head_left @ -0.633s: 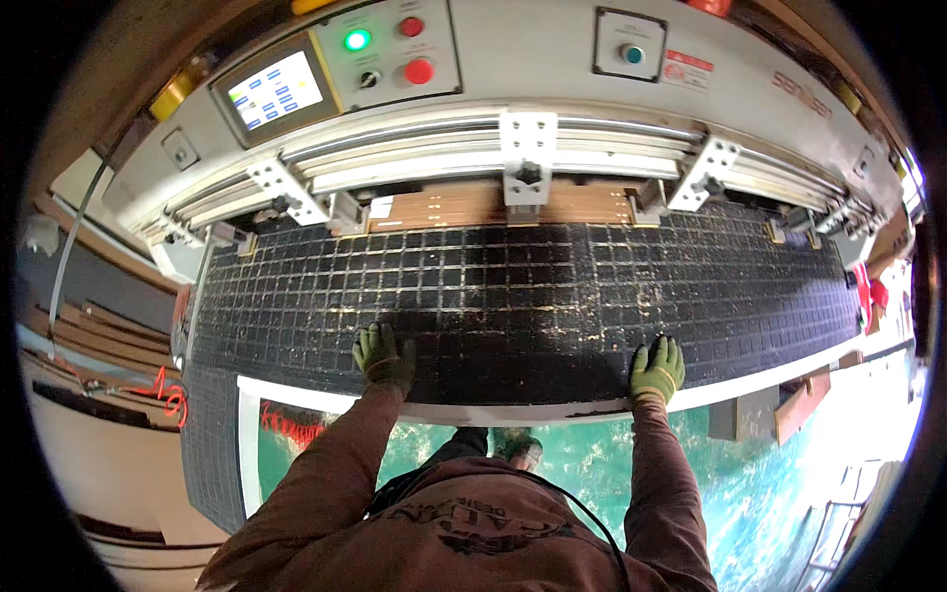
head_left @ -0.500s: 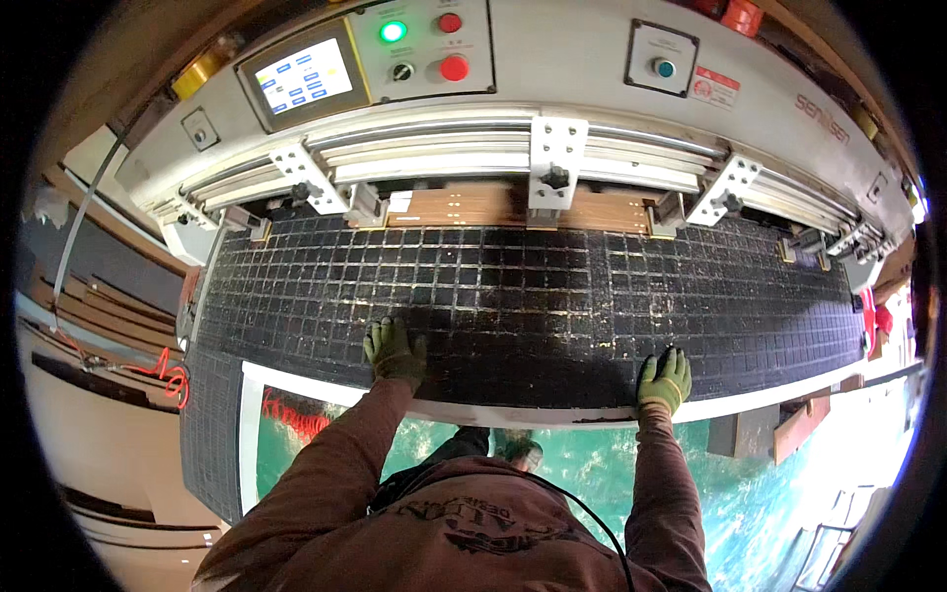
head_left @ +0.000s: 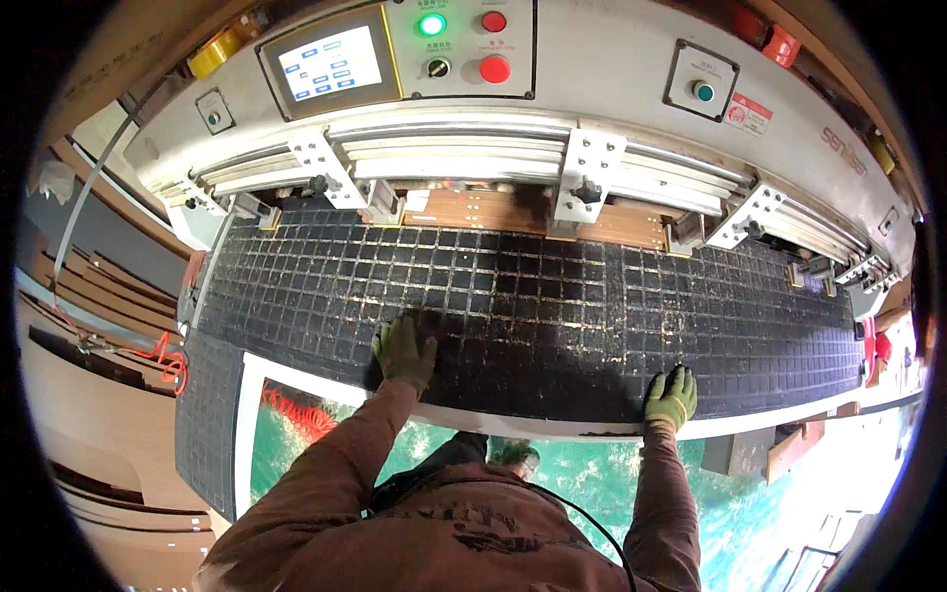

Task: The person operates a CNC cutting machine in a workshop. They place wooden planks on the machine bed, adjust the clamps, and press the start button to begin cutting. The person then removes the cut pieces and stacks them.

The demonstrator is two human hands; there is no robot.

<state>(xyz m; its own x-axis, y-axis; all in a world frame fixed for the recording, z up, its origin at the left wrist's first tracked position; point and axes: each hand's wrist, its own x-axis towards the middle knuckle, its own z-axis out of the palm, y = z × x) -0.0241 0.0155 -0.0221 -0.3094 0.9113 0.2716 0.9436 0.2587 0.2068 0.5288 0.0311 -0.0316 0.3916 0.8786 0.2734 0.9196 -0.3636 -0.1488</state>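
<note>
I've got left green-gloved hand (head_left: 405, 357) and right green-gloved hand (head_left: 673, 399) flat-fingered, grasping nothing, apparently resting on the black square-gridded bed (head_left: 533, 321), frame centre. Best: palms flat, weight even, fingers clear of the white metal bracket (head_left: 595, 158), upper centre.

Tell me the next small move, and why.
I'd probably move the left hand forward toward the brown board: both it and the right hand look empty, near the front of the black table, while the board lies at the far side.
</note>
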